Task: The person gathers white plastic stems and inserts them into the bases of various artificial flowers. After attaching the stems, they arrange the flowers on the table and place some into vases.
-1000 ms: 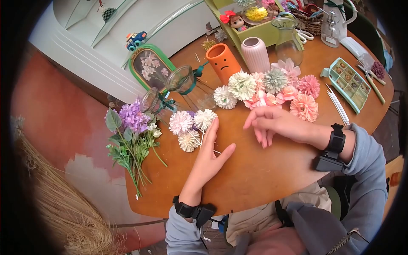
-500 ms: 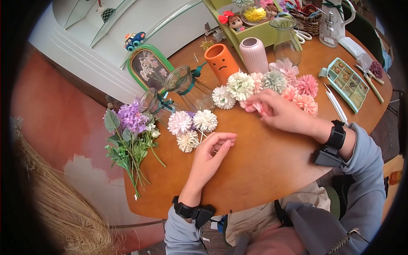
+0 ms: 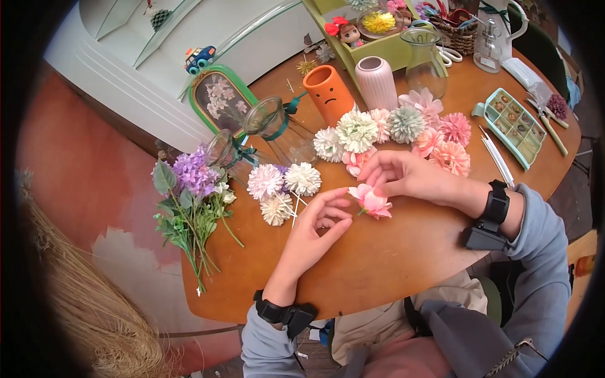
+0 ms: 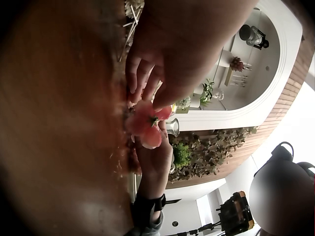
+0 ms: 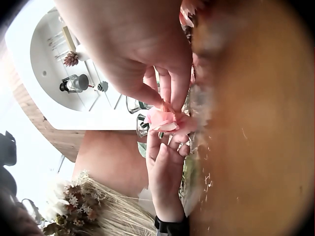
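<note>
A pink artificial flower head [image 3: 372,201] with a small green base hangs over the wooden table, pinched between the thumb and fingers of my right hand [image 3: 413,178]. My left hand [image 3: 312,230] faces it from the left, fingers loosely bent and their tips right at the petals, gripping nothing. In the left wrist view, the underside of the flower head [image 4: 147,125] shows between both hands. The right wrist view has the flower head [image 5: 165,120] below the right thumb. Beyond the hands lie a cluster of pink, white and green blooms [image 3: 406,123] and several pale pompom flowers [image 3: 275,209].
Two glass vases [image 3: 268,118] with green ribbons, an orange vase [image 3: 328,94] and a pink ribbed vase [image 3: 376,85] stand at the back. Purple flowers with stems [image 3: 195,173] lie at left. A compartment box [image 3: 513,126], white sticks [image 3: 498,154] and pliers [image 3: 551,129] lie right.
My right hand reached into the pink blooms, picked up one flower head and brought it toward me. The left hand drew back from the pale pompom flowers, its fingers bending.
</note>
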Tool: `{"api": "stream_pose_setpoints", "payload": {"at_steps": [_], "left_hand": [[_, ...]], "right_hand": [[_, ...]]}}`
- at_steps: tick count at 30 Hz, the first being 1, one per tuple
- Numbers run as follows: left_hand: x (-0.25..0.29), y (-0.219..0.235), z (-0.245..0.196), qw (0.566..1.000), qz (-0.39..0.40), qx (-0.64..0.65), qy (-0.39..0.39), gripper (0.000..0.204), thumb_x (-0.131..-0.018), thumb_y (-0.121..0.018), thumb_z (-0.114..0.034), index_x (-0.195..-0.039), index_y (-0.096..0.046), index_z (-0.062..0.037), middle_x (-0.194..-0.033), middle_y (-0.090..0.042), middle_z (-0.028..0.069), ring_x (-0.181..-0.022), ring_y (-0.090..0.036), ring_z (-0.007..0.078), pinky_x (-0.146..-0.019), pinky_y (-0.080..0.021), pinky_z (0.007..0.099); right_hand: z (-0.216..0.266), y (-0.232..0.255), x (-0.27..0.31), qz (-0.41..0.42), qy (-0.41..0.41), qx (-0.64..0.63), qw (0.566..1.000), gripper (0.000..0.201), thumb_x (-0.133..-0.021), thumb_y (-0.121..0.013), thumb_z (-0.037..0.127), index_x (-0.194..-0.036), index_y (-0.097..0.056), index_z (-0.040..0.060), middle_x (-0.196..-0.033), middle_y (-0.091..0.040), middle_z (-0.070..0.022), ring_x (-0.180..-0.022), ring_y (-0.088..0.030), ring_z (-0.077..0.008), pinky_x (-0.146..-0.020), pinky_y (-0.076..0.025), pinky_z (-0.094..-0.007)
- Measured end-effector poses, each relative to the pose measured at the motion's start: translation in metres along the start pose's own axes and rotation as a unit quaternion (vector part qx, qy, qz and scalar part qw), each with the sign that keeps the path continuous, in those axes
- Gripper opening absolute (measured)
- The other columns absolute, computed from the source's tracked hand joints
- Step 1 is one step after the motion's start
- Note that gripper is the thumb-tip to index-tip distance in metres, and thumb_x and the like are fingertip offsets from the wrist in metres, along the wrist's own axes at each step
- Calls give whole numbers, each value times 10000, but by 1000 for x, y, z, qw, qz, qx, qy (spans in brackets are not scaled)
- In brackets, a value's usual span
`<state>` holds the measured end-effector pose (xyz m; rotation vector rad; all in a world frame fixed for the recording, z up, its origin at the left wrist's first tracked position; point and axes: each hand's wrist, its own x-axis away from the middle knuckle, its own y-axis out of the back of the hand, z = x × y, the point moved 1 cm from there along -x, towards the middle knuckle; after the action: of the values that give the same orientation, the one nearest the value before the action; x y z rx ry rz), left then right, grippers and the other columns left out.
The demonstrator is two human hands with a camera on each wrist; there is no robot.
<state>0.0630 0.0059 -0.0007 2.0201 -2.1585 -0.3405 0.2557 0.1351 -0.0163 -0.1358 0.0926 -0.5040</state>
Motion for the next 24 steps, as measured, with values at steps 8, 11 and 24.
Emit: {"api": "stream_pose_setpoints", "payload": {"at_steps": [8,11,24], "left_hand": [[-6,-7,0,999,35,9,-13,447,-849,-618,-34,-1261,-445,-39,-1089,-542,77,-931,-578,123,-719,-475,222],[-6,-8,3,998,46,45,-7,413,-841,-630,-36,-1218,-461,-31,-1074,-541,79,-938,-581,139,-697,-486,227],[-4,-6,7,994,34,94,-46,180,-854,-611,-81,-1005,-564,4,-1017,-522,31,-909,-525,89,-769,-444,226]], "right_hand": [[-5,-9,1,53,-38,-54,996,322,-824,-618,33,-1133,-526,41,-937,-540,-31,-859,-542,-81,-779,-451,-215],[-7,-8,1,36,-21,-61,997,335,-826,-621,39,-1142,-509,34,-904,-547,-21,-819,-547,-71,-739,-458,-209],[8,-8,2,15,-59,-27,998,310,-864,-580,112,-1156,-501,46,-903,-584,-14,-857,-582,-85,-732,-480,-222]]}}
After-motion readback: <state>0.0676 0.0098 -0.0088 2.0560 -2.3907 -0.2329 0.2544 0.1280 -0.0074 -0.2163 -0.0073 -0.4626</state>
